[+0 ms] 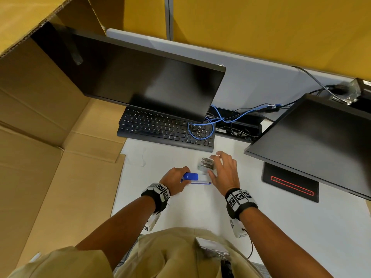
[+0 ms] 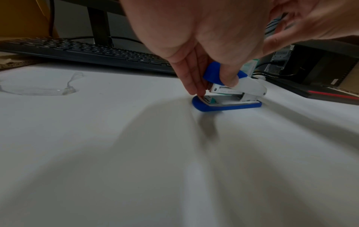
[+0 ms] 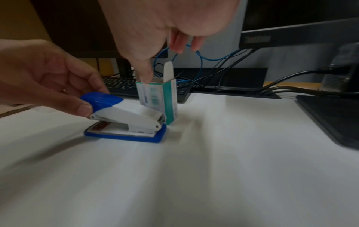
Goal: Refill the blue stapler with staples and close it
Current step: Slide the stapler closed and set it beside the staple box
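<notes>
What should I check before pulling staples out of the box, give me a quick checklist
1. Stapler base flat on the desk: ok.
2. Left hand holds the stapler top: ok.
3. Staple box upright with flap open: ok.
4. Right hand over the box, thumb at its opening: ok.
5. Stapler opened fully for loading: not ok, top only slightly raised.
6. Staples left in the box: cannot tell.

The blue-and-white plastic stapler [image 1: 195, 178] lay on the white desk [image 1: 180, 207], just before the upright cardboard staple box [image 1: 206, 164], with the black keyboard [image 1: 164, 129] behind.
</notes>
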Tool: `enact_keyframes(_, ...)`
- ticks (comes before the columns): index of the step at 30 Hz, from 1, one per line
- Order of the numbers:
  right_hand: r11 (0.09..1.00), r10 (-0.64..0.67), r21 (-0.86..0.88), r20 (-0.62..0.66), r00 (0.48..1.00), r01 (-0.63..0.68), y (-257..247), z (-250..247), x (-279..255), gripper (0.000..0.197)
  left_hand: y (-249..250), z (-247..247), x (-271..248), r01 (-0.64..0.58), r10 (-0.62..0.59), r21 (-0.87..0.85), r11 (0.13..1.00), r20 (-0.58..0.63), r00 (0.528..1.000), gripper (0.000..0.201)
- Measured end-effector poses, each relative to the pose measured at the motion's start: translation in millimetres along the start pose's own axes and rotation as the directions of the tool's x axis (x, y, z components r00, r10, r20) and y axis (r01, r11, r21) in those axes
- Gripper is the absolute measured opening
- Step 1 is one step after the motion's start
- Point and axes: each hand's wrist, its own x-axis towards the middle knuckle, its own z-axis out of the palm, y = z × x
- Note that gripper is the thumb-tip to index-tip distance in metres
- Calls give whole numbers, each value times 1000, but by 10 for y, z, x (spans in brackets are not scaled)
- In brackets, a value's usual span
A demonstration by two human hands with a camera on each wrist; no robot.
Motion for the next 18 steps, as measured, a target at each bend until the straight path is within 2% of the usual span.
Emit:
enact_keyframes(2,999,25,30,70,997,-27,54,5,20,56,7,-7,2,-1,1,0,1000,9,1000,26)
enact_keyframes(5,997,50,57,141,989,-58,83,21,68,48,14,-23,8,3,-3,6,1000,11,1000,25)
enact_keyframes(10,995,91,26,120,989,-95,167,24,85,39,-16,-89,31,37,-37,11,999,11,999,24)
enact_keyframes(18,991,128,20,119,985,-131,303,-96,-1,38,-225,-383,112,126,-124,23,992,-46,991,23)
